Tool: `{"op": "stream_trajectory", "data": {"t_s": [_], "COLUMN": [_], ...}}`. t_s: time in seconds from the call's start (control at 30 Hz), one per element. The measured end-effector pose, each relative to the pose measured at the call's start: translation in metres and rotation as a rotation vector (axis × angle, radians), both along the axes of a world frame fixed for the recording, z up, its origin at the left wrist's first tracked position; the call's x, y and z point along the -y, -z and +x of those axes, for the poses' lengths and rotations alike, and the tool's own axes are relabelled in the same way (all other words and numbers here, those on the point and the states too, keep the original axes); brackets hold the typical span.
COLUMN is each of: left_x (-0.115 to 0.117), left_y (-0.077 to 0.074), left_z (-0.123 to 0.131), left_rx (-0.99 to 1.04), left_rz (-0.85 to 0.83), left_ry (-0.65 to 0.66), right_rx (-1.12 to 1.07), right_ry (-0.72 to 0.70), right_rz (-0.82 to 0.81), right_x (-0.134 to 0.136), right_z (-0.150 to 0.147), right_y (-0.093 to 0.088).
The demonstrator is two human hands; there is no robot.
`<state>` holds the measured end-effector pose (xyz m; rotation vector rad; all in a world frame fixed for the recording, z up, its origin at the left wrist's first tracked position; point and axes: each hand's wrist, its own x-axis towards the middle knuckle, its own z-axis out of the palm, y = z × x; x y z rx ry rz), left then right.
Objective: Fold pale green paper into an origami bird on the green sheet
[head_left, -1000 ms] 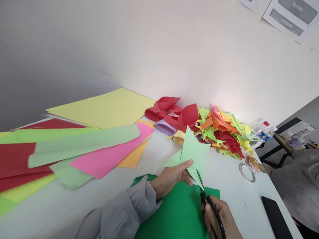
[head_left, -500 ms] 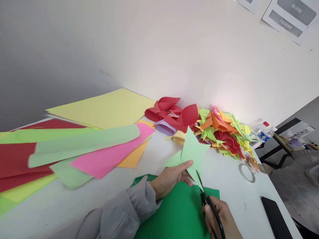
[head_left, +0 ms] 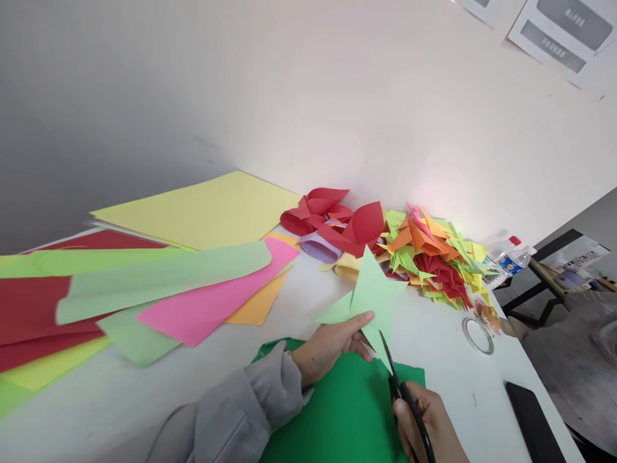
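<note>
My left hand [head_left: 329,346] pinches a folded light green paper piece [head_left: 373,299], thumb on top, holding it up above the table. My right hand [head_left: 429,427] grips black scissors [head_left: 402,392] at the lower right; their blades point up and touch the lower tip of the light green piece. Under both hands lies a dark green sheet [head_left: 347,411]. A grey sleeve covers my left forearm.
Large coloured sheets [head_left: 159,283] in yellow, red, pink, orange and green fan out on the white table at left. A heap of folded paper shapes [head_left: 419,254] sits by the wall. A tape roll [head_left: 478,334], a black phone [head_left: 533,421] and a water bottle [head_left: 511,254] lie right.
The scissors and my right hand have shifted very slightly along the paper's lower tip. My left hand and the green piece stay put.
</note>
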<state>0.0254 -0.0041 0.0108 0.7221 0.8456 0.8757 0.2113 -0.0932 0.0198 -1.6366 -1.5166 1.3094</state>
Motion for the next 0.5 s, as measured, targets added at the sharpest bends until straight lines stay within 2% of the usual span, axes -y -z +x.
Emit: {"op": "stream_trajectory", "data": {"t_s": [0.5], "left_x": [0.0013], "left_y": [-0.0017], "left_z": [0.0001], "left_rx": [-0.024], "left_rz": [0.014], "left_ry": [-0.008], "right_rx": [0.012], "right_ry": [0.001], "right_rz": [-0.039], "right_x": [0.0007], "right_z": [-0.0019], "right_y": [-0.0053]}}
